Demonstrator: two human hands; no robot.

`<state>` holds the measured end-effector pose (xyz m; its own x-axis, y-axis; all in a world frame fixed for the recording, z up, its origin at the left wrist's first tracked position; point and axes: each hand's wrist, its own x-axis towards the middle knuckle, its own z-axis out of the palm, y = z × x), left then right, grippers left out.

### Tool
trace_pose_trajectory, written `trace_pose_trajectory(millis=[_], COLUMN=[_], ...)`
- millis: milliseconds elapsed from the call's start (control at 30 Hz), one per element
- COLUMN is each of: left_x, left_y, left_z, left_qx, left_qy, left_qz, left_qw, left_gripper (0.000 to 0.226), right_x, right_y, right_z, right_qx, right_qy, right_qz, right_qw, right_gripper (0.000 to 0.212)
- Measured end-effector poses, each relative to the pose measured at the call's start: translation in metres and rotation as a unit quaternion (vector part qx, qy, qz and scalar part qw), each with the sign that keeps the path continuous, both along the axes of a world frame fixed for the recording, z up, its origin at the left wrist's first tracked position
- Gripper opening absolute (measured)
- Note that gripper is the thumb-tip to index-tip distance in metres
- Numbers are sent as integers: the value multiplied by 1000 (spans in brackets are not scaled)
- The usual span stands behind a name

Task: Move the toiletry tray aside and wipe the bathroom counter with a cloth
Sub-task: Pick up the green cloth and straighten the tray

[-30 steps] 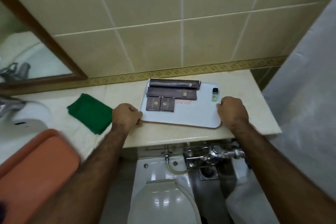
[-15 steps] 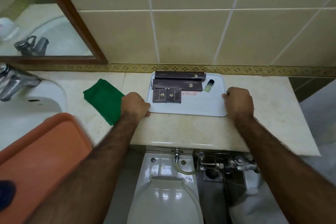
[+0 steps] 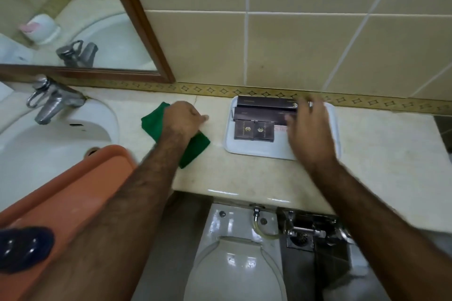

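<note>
The white toiletry tray (image 3: 247, 148) lies on the beige counter (image 3: 381, 154), pushed back against the tiled wall. It carries dark brown boxes (image 3: 254, 130). My right hand (image 3: 309, 127) hovers blurred over the tray's right half, fingers spread, holding nothing. The folded green cloth (image 3: 152, 121) lies on the counter left of the tray. My left hand (image 3: 182, 120) rests on top of the cloth, fingers curled down on it; whether it grips the cloth is not clear.
A white sink (image 3: 56, 144) with a chrome tap (image 3: 52, 100) is at the left, a mirror (image 3: 73, 19) above it. An orange tray (image 3: 61, 193) sits at the lower left. Below the counter edge are a toilet (image 3: 234, 264) and metal pipework (image 3: 308, 227).
Both hands let go of the tray, which now sits against the wall. My left hand moved left onto the green cloth. My right hand lifted over the tray.
</note>
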<state>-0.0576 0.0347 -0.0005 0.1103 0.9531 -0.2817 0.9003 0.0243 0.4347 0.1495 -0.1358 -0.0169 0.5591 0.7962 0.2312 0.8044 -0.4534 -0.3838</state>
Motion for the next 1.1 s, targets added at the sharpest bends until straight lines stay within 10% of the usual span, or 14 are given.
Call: trace_pose_trajectory(millis=[167, 433, 667, 833, 967, 1100], left_x=[-80, -114, -132, -166, -208, -248], left_y=[44, 73, 83, 70, 47, 13], left_z=[-8, -26, -14, 26, 39, 29], left_qx=[92, 6, -15, 4, 50, 52], left_qy=[68, 115, -113, -283, -219, -134], left_qz=[19, -72, 24, 111, 101, 107], left_qw=[993, 991, 993, 953, 969, 984], left_gripper=[49, 45, 30, 11, 26, 26], right_x=[-119, -180, -190, -210, -247, -286], right_y=[54, 102, 113, 99, 72, 49], right_z=[10, -19, 12, 67, 81, 58], right_qx=[-32, -228, -119, -15, -44, -112], right_qy=[82, 52, 218, 447, 562, 525], right_qz=[182, 101, 27, 2, 42, 73], right_qw=[979, 967, 968, 894, 825, 841], right_gripper=[31, 26, 25, 14, 24, 23])
